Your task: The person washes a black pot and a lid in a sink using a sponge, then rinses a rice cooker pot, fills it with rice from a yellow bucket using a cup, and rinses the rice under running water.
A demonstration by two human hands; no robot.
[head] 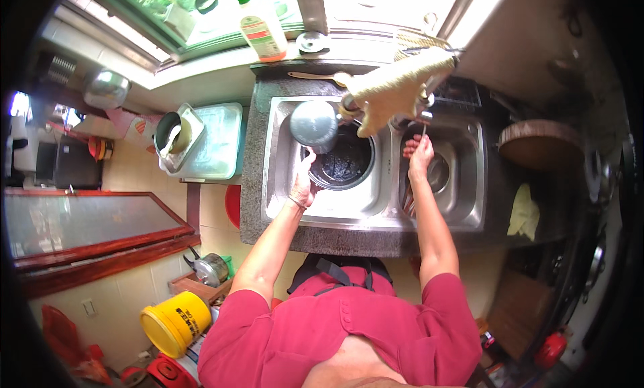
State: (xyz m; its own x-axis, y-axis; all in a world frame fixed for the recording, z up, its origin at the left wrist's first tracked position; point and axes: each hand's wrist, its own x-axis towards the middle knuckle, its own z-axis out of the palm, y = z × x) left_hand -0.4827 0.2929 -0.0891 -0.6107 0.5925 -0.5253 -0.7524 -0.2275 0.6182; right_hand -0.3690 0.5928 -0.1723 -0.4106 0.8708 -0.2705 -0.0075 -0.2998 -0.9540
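My left hand [303, 184] holds a round grey metal vessel [313, 123] at its near side, over the left sink bowl [282, 201]. Beneath it a dark round pot [347, 161] stands in that bowl, its inside wet and shiny. Over the right sink bowl [465, 186], my right hand [420, 154] has its fingers curled, with the thumb on a thin metal lever [425, 128] by the tap. A pale cloth [397, 88] hangs over the tap area and hides much of it. Several thin reddish-brown sticks lie at the right bowl's left side, partly behind my forearm.
A pump bottle [262, 35] stands on the window ledge, with a pale spoon [317, 77] below. Left of the sink, a plastic container [226, 141] bears a small pot [171, 131]. A round wooden board [541, 144] and a light cloth [524, 214] are on the right. A yellow bucket [176, 322] stands lower left.
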